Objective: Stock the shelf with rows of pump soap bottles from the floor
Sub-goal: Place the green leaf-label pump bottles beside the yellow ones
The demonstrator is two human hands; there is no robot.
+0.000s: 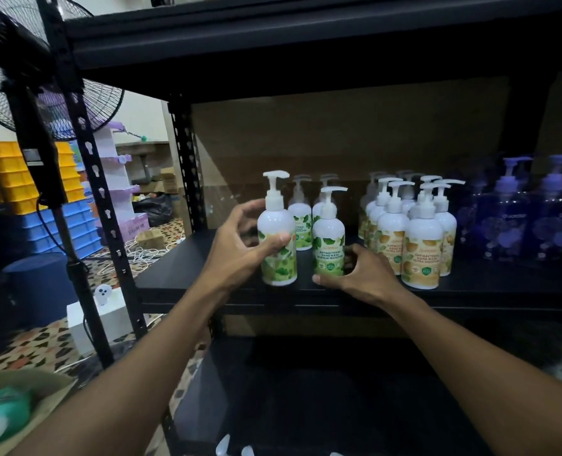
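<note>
Two white pump soap bottles with green leaf labels stand at the front of the black shelf (181,271). My left hand (240,245) is wrapped around the left green bottle (278,225), thumb across its label. My right hand (358,274) grips the base of the right green bottle (328,235), which stands upright with its label facing me. Two more green-label bottles (301,222) stand behind them. To the right is a cluster of several orange-label bottles (421,245), then dark purple bottles (516,225).
A black standing fan (26,77) is at the left beside the shelf post (105,205). Yellow and blue bins (13,179) are stacked behind it. A cardboard box (26,390) with a green item sits at the lower left. White pump tops (223,447) show at the bottom edge.
</note>
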